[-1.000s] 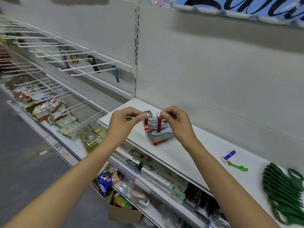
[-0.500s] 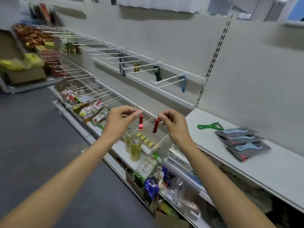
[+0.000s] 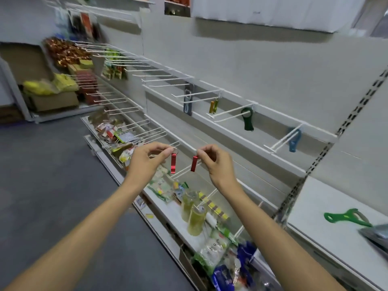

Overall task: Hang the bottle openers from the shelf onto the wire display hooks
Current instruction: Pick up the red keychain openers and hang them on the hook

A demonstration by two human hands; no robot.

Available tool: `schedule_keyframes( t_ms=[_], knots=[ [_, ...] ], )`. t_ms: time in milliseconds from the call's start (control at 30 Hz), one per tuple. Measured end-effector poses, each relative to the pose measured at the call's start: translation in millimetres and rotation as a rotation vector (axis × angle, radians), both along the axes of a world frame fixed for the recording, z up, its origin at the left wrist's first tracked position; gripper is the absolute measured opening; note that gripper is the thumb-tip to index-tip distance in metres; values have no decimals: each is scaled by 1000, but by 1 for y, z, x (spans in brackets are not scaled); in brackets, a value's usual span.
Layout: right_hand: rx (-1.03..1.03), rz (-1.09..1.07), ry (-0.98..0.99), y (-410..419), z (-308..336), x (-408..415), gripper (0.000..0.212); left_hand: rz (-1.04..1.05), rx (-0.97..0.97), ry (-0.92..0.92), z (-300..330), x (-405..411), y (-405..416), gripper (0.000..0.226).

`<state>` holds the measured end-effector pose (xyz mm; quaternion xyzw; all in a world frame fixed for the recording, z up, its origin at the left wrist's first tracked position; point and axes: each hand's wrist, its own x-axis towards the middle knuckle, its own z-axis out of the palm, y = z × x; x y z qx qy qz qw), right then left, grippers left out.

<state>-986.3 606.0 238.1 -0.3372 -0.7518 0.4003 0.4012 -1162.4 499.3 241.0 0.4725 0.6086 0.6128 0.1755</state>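
My left hand (image 3: 148,157) pinches the key ring of a red bottle opener (image 3: 173,163), which hangs down from my fingertips. My right hand (image 3: 214,161) pinches the top of a second red bottle opener (image 3: 194,163). Both are held in front of me, below the row of white wire hooks (image 3: 231,111). On those hooks hang a grey-blue opener (image 3: 188,100), a gold opener (image 3: 214,106), a dark green opener (image 3: 247,119) and a blue opener (image 3: 294,139). A green opener (image 3: 344,218) lies on the white shelf (image 3: 315,213) at the right.
Lower wire hooks (image 3: 147,131) and a shelf with packets and yellow-green bottles (image 3: 195,215) lie under my hands. Grey packaged items (image 3: 375,233) sit at the right edge. Boxes and yellow bags (image 3: 50,87) stand at the far left beside the dark aisle floor.
My view has swung left from the shelf toward the hook rack. Both hands still carry the red openers, now spread a little further apart.
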Motion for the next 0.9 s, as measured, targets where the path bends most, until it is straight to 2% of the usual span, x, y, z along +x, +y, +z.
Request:
schedule_keyframes(
  t_ms=[367, 500, 633, 767, 900],
  knots=[
    [-23, -90, 73, 76, 6, -114, 11, -61, -21, -22, -2, -110, 80, 5],
    [-1, -194, 102, 95, 9, -147, 13, -172, -20, -43, -2, -145, 111, 10],
    [-5, -338, 158, 105, 14, -175, 10, -307, -30, -17, 3, -177, 140, 7],
    [-17, -473, 188, 112, 14, -198, 13, -419, -61, 28, 9, -204, 166, 15],
    [-23, -575, 220, 118, 15, -211, 17, -518, -64, 37, 8, -216, 179, 9]
  ],
)
